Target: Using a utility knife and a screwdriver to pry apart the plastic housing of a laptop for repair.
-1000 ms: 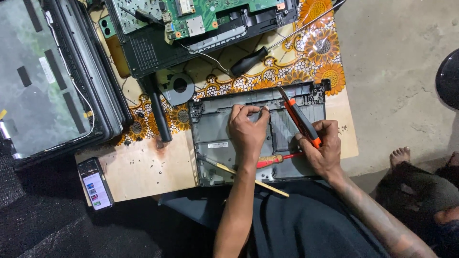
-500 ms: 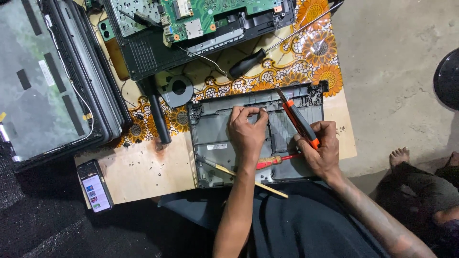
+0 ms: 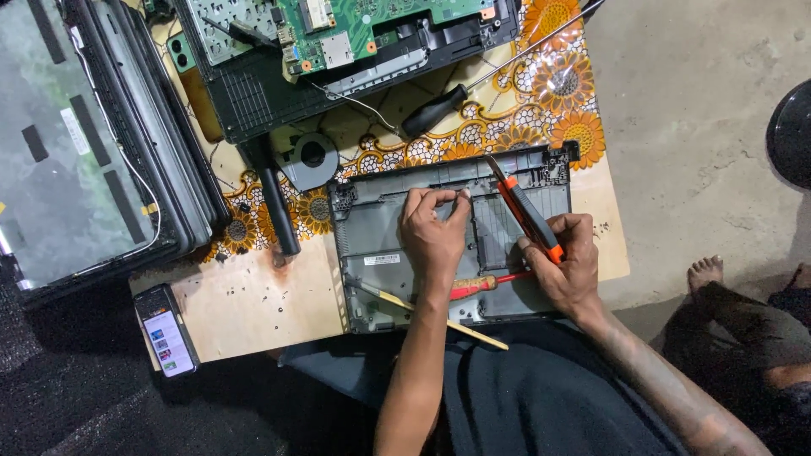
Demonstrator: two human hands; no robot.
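1. My left hand [image 3: 432,230]: resting inside the grey laptop base shell [image 3: 376,228], fingertips pinched together near its upper middle; whatever sits between them is too small to tell.
2. My right hand [image 3: 568,266]: closed around an orange utility knife [image 3: 524,209], blade end pointing up and left over the shell's rear edge.
3. Grey laptop base shell: lying open-side up on the wooden board [image 3: 245,304], directly in front of me, partly over a floral cloth [image 3: 557,93].
4. Red-handled screwdriver [image 3: 473,285]: lying in the shell, between my wrists.
5. Wooden stick [image 3: 481,334]: across the shell's near edge.
6. Black-handled screwdriver [image 3: 435,110]: on the cloth, beyond the shell.
7. Green circuit board [image 3: 372,25]: in a black chassis at the far edge.
8. Cooling fan [image 3: 311,159]: just left of the shell's far corner.
9. Phone [image 3: 167,339]: at the board's near left corner.
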